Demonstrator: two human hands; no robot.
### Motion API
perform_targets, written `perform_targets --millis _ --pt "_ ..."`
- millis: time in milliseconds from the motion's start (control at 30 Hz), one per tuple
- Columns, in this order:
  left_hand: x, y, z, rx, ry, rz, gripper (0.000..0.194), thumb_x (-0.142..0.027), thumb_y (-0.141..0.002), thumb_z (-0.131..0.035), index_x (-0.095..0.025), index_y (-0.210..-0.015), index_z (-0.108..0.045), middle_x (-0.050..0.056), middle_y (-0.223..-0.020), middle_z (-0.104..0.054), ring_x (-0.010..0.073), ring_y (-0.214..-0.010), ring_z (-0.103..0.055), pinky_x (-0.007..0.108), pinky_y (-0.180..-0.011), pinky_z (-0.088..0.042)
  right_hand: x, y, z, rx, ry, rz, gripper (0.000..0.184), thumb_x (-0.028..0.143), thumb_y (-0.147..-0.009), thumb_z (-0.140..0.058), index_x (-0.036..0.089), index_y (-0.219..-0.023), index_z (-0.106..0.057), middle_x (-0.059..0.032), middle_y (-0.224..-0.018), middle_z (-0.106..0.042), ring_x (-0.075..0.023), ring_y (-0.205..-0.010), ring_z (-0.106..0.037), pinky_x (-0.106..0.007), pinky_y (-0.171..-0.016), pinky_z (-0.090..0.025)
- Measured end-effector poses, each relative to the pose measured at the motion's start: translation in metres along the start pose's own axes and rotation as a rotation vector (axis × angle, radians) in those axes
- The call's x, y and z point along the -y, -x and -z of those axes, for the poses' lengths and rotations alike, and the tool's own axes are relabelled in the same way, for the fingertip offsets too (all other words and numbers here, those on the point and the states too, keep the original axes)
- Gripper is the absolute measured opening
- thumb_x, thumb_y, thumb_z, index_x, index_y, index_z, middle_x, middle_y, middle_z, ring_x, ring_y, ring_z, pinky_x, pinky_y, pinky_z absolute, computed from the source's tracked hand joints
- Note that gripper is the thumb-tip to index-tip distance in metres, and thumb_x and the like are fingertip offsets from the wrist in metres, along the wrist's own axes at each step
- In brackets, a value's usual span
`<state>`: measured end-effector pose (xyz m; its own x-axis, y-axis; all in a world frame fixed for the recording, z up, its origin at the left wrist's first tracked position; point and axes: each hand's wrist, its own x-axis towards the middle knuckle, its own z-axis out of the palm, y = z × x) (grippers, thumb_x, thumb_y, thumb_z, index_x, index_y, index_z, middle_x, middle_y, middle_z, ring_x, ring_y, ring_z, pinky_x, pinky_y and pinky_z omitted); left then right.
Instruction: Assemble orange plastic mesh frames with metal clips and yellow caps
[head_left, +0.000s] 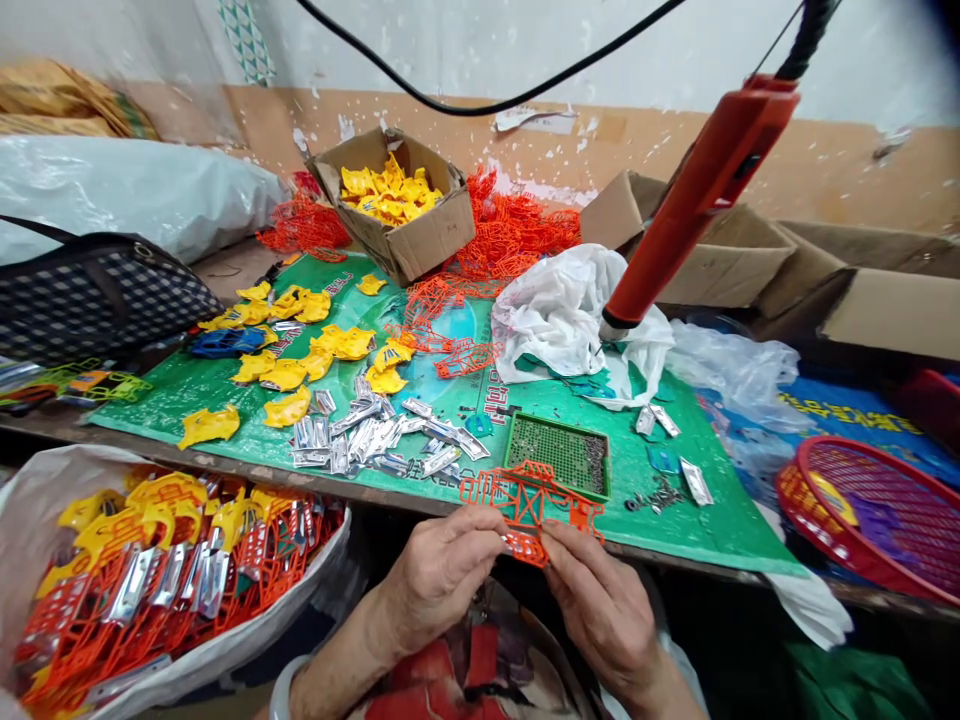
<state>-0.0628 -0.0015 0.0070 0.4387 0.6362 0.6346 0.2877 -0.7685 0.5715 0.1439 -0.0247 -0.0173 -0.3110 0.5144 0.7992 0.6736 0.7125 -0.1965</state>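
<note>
Near the table's front edge, my left hand (444,568) and my right hand (601,603) are both closed on one orange plastic frame (517,497), an openwork lattice piece. My left fingertips pinch its near left side, where a small silvery patch shows; whether that is a separate part I cannot tell. On the near right side, my right thumb and fingers grip the same piece. Just beyond the frame lies a green tray (512,440) with many tiny dark parts in it. Left of the tray is a heap of silvery printed pieces (367,430).
Yellow plastic shells (285,375) lie across the left of the green table cover (450,490). A red electric screwdriver (701,195) hangs at right, over a white plastic bag (559,300). A sack of assembled pieces (60,455) stands lower left. Behind are a cardboard box (435,240) and orange frames (517,235).
</note>
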Motion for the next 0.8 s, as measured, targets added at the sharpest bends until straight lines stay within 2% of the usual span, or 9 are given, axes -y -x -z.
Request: perform_targets --millis 167,433,633,800 --pt "0.000 0.003 -0.001 0.021 0.004 0.006 0.021 0.001 -0.086 -0.050 -0.013 -0.096 -0.061 0.012 -0.090 -0.068 0.0154 -0.080 -0.068 0.022 -0.070 -0.057 -0.002 -0.001 0.002 0.023 -0.035 0.032 0.017 0.004 -0.087 -0.058 0.004 -0.101 -0.067 -0.0209 -0.089 -0.074 -0.0207 -0.086 -0.074 -0.026 -0.073 -0.061" --pt "0.002 0.004 -0.005 0.003 0.015 0.020 0.020 -0.001 -0.087 -0.051 -0.014 -0.098 -0.061 0.011 -0.092 -0.068 0.0146 -0.082 -0.069 0.021 -0.072 -0.057 -0.003 -0.001 0.010 0.147 -0.067 0.029 0.023 0.006 -0.089 -0.051 0.003 -0.107 -0.065 -0.0214 -0.095 -0.072 -0.0219 -0.088 -0.073 -0.029 -0.076 -0.062" --pt "0.000 0.002 -0.005 0.014 0.010 0.020 0.019 -0.004 -0.089 -0.050 -0.016 -0.097 -0.062 0.009 -0.090 -0.070 0.0150 -0.084 -0.070 0.022 -0.072 -0.058 -0.004 -0.002 0.014 0.163 -0.058 0.043 0.026 0.003 -0.087 -0.051 0.006 -0.109 -0.065 -0.0190 -0.096 -0.073 -0.0210 -0.088 -0.073 -0.028 -0.076 -0.062" --pt "-0.001 0.003 -0.004 0.030 -0.005 0.026 0.020 -0.001 -0.087 -0.050 -0.015 -0.096 -0.060 0.008 -0.087 -0.070 0.0159 -0.085 -0.070 0.023 -0.075 -0.058 -0.001 -0.002 0.012 0.105 -0.064 0.009 0.024 0.005 -0.088 -0.052 0.007 -0.109 -0.064 -0.0192 -0.094 -0.074 -0.0205 -0.088 -0.073 -0.026 -0.071 -0.062"
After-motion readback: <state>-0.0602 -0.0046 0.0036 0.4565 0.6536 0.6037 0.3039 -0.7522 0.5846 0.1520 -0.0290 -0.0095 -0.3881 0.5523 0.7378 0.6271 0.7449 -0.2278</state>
